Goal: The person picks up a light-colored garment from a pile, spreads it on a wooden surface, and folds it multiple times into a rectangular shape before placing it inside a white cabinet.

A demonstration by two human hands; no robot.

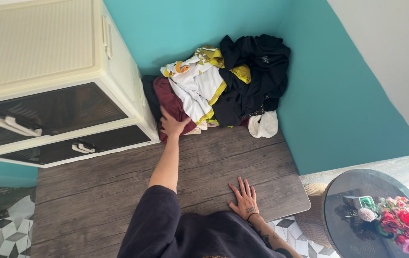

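A heap of clothes lies in the far corner of a grey wooden tabletop (94, 191), against a teal wall. It holds a maroon garment (170, 98), a white and yellow garment (199, 83), black clothes (257, 71) and a small white piece (264, 125). My left hand (172, 125) is stretched out to the heap's near left edge, fingers closed on the maroon garment. My right hand (244, 198) rests flat on the tabletop near its front edge, fingers spread and holding nothing.
A cream plastic cabinet (47, 52) with two dark drawers stands on the table's left, right next to the heap. At the lower right a round dark glass table (348, 191) carries pink and red flowers (403, 227). Patterned tiles (4, 229) cover the floor.
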